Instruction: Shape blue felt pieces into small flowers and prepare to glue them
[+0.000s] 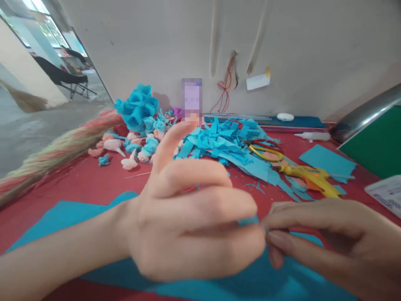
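Note:
My left hand [191,217] is close to the camera, index finger pointing up, the other fingers curled and pinching a small piece of blue paper [250,220]. My right hand [328,242] meets it from the right, fingertips pinched on the same blue piece. Both hands hover over a large blue sheet [78,213] lying on the red table [94,179]. Most of the pinched piece is hidden between the fingers.
A heap of blue paper strips [225,144] lies mid-table with yellow-handled scissors [266,151] and a yellow glue gun [313,177]. Blue paper flowers [138,106] and pink and blue buds [125,152] sit at the back left. A broom [59,150] lies left. A glue bottle [313,136] is at the back right.

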Motion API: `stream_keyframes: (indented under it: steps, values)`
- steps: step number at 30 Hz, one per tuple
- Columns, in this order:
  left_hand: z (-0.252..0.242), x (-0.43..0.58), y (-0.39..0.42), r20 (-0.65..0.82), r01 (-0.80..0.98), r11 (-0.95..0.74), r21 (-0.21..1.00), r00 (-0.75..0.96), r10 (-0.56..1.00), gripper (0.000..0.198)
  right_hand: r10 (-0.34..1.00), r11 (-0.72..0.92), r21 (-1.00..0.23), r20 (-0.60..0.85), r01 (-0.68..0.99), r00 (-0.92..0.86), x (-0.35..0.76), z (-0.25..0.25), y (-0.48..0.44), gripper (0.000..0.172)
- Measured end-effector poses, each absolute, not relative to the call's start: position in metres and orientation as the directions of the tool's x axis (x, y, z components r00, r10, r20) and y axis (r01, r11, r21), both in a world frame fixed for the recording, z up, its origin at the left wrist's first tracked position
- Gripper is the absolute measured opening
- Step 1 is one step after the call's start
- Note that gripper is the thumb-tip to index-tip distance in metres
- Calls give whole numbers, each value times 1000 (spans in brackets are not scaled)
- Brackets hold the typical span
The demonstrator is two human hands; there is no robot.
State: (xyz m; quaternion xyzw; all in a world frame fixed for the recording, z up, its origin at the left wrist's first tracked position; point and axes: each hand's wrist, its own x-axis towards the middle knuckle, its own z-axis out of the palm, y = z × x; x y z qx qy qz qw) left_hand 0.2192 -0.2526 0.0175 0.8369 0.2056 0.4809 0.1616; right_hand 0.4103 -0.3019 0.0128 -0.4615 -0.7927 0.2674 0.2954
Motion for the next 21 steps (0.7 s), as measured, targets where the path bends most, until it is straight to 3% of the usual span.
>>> stream_keyframes:
  steps: [1,3,4,6,11,15,21]
  values:
    - [20,219,-250,821,189,-953,237,485,300,23,885,441,-722,250,533,-393,408,17,-301,21]
    - [22,216,-244,864,281,-954,102,450,225,33,898,436,-745,327,504,-293,403,22,-301,21]
    - [21,214,-242,849,301,-946,123,461,257,44,907,421,-756,345,500,-241,401,22,-302,20]
    - [19,212,-238,808,308,-910,278,438,395,57,927,369,-771,346,518,-146,398,21,-304,21]
    - [19,218,-242,628,162,-774,612,496,600,17,855,472,-689,509,550,-96,399,15,-300,23]
    - [18,226,-250,553,68,-662,747,490,674,11,782,585,-627,604,514,-153,397,12,-297,20]
    - [7,230,-253,493,59,-573,817,444,748,3,837,533,-662,502,526,-217,392,7,-304,21]
